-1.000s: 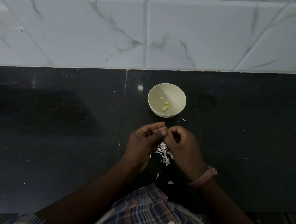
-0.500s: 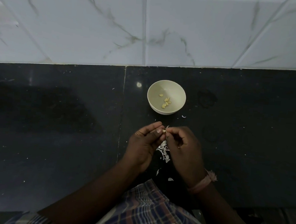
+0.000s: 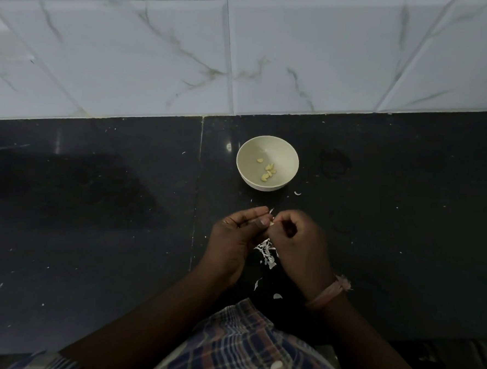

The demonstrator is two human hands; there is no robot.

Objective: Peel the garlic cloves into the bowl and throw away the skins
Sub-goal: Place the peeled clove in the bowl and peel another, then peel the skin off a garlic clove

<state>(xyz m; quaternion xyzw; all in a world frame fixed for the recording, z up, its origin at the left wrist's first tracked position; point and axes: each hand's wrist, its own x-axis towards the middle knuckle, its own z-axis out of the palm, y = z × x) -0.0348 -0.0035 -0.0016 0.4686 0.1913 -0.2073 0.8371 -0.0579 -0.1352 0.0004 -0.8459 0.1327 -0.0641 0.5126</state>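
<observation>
A cream bowl [image 3: 244, 170] stands on the dark counter and holds several peeled yellow garlic cloves [image 3: 268, 171]. Just in front of it my left hand [image 3: 234, 238] and my right hand [image 3: 298, 244] meet fingertip to fingertip, both pinching a small garlic clove [image 3: 271, 219] with a sliver of skin sticking up from it. The clove is mostly hidden by my fingers. Below my hands lies a small heap of white garlic skins [image 3: 266, 252].
Loose bits of skin [image 3: 297, 193] lie scattered on the black counter [image 3: 91, 232], some near the front edge. A white marbled tile wall [image 3: 244, 56] rises right behind the bowl. My checked shirt fills the bottom of the view.
My hands have stayed together in front of the bowl, working the clove; a strip of skin now sticks up between my fingertips. The camera shifted a little.
</observation>
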